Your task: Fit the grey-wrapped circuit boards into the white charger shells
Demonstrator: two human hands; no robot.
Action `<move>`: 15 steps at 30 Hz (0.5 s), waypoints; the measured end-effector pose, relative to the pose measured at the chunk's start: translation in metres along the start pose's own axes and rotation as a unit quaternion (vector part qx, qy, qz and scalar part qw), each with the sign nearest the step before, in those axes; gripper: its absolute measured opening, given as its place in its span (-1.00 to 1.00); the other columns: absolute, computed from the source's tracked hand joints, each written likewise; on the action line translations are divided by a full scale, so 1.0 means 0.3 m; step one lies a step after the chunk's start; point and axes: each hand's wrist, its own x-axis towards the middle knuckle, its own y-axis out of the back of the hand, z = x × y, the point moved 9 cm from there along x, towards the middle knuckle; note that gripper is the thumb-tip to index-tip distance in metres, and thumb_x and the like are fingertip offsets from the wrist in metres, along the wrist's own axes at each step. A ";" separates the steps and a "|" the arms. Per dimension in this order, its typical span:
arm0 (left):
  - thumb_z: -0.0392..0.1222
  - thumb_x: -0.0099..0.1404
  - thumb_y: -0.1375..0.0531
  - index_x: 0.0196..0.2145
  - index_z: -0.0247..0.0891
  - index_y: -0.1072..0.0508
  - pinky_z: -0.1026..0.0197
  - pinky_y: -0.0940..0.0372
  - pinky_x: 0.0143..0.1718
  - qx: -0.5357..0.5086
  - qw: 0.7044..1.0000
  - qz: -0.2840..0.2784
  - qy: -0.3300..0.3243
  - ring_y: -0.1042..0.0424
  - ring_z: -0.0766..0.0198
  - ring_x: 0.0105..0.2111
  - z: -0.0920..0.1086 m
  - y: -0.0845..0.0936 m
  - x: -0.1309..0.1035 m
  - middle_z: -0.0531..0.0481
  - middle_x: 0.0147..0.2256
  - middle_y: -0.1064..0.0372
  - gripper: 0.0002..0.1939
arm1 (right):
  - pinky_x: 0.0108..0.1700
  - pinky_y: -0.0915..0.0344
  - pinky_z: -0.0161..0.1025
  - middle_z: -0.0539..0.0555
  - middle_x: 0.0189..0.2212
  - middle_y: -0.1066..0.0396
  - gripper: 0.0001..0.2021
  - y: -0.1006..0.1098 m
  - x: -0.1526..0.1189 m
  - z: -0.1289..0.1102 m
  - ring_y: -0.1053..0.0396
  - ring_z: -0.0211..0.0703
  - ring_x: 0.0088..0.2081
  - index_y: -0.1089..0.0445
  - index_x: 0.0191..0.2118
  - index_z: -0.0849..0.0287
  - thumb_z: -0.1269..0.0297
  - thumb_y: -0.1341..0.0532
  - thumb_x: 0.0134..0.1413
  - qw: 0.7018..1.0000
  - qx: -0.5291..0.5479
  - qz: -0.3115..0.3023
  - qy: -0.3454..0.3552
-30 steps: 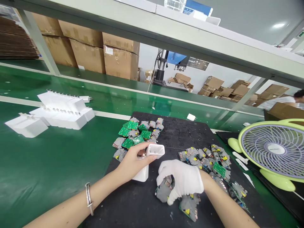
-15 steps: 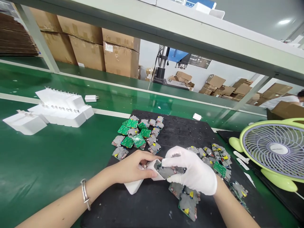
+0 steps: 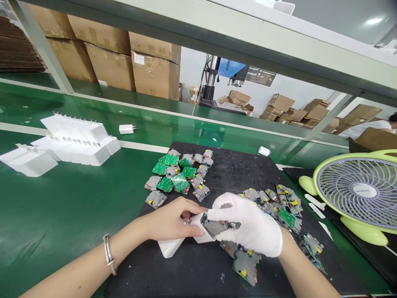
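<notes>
My bare left hand (image 3: 178, 221) is closed around a white plastic charger housing (image 3: 202, 238), its open end facing right. A second white casing (image 3: 170, 247) shows below that hand, and I cannot tell whether it is held too. My right hand (image 3: 248, 223), in a white glove, pinches a circuit board (image 3: 214, 227) coated with grey compound. The board's left end sits at the mouth of the housing, partly inside. Beneath the glove, more grey-coated boards (image 3: 246, 265) lie on the black mat (image 3: 173, 277).
Green and grey boards (image 3: 180, 182) are heaped at the mat's back left, others (image 3: 288, 203) at its right. White casings (image 3: 71, 140) stand stacked at left. Two white chargers (image 3: 126, 129) lie farther back. A green fan (image 3: 364, 190) stands at right; a shelf beam (image 3: 217, 33) crosses above.
The board has gone slightly deeper into the housing, with the gloved fingers closer to its mouth. The view has shifted a little.
</notes>
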 end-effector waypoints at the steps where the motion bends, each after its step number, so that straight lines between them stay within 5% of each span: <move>1: -0.13 0.14 -0.21 -0.05 -0.13 -0.46 0.36 -0.14 -0.43 0.000 1.000 -0.001 -0.003 -0.26 0.30 -0.39 0.003 -0.001 0.000 0.01 -0.27 -0.43 -0.61 | -0.22 -0.28 -0.34 0.05 -0.27 -0.32 -0.65 0.002 -0.002 -0.001 -0.33 -0.25 -0.27 -0.40 -0.06 0.02 0.35 -0.29 -0.05 1.000 0.001 0.001 0.002; 15: -0.05 0.14 -0.21 -0.18 -0.21 -0.52 0.34 -0.15 -0.41 0.043 0.999 -0.002 0.022 -0.22 0.32 -0.41 -0.030 -0.003 -0.005 0.03 -0.34 -0.40 -0.69 | -0.18 -0.30 -0.32 0.07 -0.20 -0.32 -0.60 -0.032 0.004 0.010 -0.33 -0.23 -0.23 -0.38 -0.04 0.05 0.44 -0.25 -0.06 0.997 0.033 -0.057 -0.041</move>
